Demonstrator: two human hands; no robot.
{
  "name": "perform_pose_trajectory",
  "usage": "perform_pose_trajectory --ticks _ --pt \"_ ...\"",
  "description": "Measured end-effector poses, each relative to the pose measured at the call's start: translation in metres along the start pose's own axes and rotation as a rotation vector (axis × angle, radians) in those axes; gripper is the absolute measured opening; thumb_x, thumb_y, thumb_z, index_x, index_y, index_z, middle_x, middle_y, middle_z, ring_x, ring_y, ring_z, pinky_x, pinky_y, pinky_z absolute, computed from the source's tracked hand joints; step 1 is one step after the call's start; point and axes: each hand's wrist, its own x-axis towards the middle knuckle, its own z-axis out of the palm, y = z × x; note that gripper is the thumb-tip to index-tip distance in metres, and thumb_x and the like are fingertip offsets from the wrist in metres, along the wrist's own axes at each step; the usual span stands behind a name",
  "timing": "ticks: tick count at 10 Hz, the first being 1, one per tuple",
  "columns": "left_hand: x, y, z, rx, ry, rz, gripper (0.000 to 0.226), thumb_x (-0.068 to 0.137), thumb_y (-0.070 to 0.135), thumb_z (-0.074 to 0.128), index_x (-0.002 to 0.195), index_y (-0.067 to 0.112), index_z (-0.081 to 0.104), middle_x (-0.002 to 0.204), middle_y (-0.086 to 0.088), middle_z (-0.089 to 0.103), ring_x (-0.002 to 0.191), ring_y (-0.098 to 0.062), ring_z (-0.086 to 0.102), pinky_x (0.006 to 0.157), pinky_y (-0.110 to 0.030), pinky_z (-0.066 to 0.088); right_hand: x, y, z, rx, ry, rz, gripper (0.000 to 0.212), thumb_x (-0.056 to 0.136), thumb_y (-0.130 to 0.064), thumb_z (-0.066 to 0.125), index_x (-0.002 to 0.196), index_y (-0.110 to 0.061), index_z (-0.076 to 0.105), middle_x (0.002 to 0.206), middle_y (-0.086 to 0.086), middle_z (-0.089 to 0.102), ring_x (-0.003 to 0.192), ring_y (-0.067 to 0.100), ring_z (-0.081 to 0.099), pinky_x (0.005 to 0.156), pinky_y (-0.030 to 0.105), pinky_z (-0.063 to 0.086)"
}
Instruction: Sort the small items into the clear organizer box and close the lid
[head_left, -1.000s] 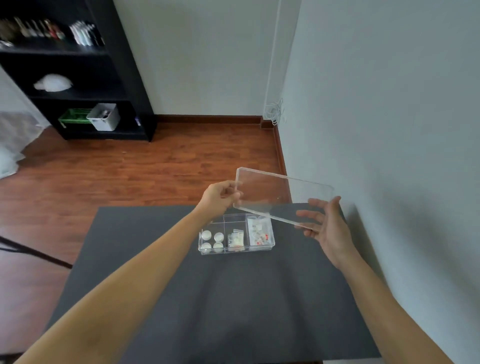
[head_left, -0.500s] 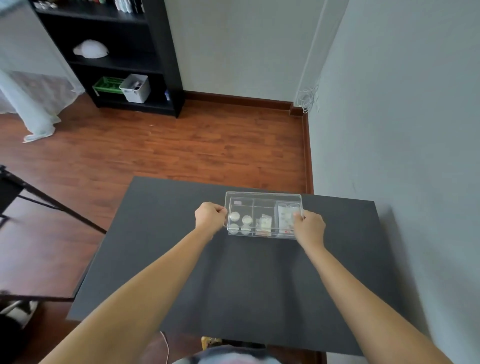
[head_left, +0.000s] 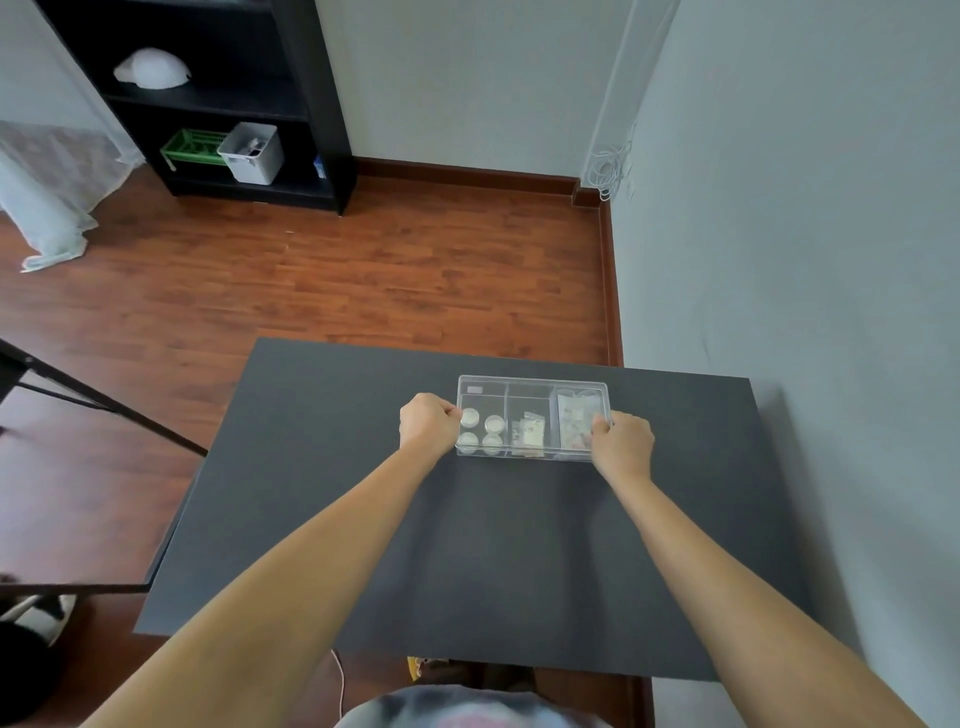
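A black shelf unit (head_left: 218, 98) against the far wall holds a green basket (head_left: 193, 148) beside a white bin (head_left: 251, 153), above a reddish wooden floor (head_left: 363, 280).

A dark grey table (head_left: 467, 545) (matte, rectangular, standing close to the wall on the right) carries only one thing directly on its surface, a clear organizer box (head_left: 532, 387) with its lid on, placed near the far edge and toward the right side.
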Motion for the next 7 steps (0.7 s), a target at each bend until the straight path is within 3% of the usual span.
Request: perform_pose_trajectory --ticks 1,4,5,6,7 --pt "0.001 -0.001 0.002 0.009 0.008 -0.02 0.023 0.083 0.004 0.047 0.063 0.014 0.049 0.069 -0.007 0.041 0.069 -0.019 0.031 0.057 -0.029 0.031 -0.002 0.001 0.001 0.0 -0.019 0.014 0.035 0.095 -0.011 0.045 0.061 -0.003 0.044 0.079 0.024 0.06 0.086 0.032 0.052 0.068 0.03 0.031" --pt "0.005 -0.001 0.001 0.008 0.012 -0.032 0.024 0.083 0.006 0.049 0.059 0.012 0.052 0.066 -0.006 0.043 0.06 -0.021 0.028 0.051 -0.023 0.032 -0.001 0.001 0.002 -0.008 -0.045 0.014 0.033 0.097 -0.014 0.042 0.07 0.002 0.054 0.09 0.027 0.065 0.098 0.041 0.056 0.075 0.037 0.041" --pt "-0.004 -0.002 0.001 -0.033 0.024 0.008 0.028 0.082 0.005 0.043 0.054 0.01 0.045 0.061 -0.006 0.04 0.062 -0.023 0.028 0.051 -0.025 0.029 -0.011 0.002 0.001 0.053 -0.05 0.079 0.042 0.101 -0.023 0.035 0.096 0.007 0.063 0.107 0.027 0.059 0.104 0.04 0.053 0.088 0.04 0.043" --pt "-0.016 -0.013 0.004 -0.083 0.079 0.048 0.027 0.094 0.015 0.037 0.076 0.011 0.058 0.092 -0.019 0.056 0.079 -0.032 0.044 0.066 -0.033 0.04 -0.029 0.008 0.003 0.117 0.017 0.13 0.048 0.102 -0.031 0.027 0.123 0.003 0.053 0.123 0.028 0.05 0.117 0.039 0.045 0.101 0.046 0.038" --pt "-0.042 -0.042 0.02 0.008 0.162 0.049 0.041 0.101 0.03 0.037 0.137 0.013 0.046 0.14 -0.01 0.042 0.129 -0.029 0.037 0.101 -0.044 0.038 -0.064 0.024 0.016 0.081 0.082 0.117 0.049 0.103 -0.031 0.03 0.139 -0.001 0.042 0.137 0.023 0.043 0.128 0.037 0.04 0.108 0.05 0.033"
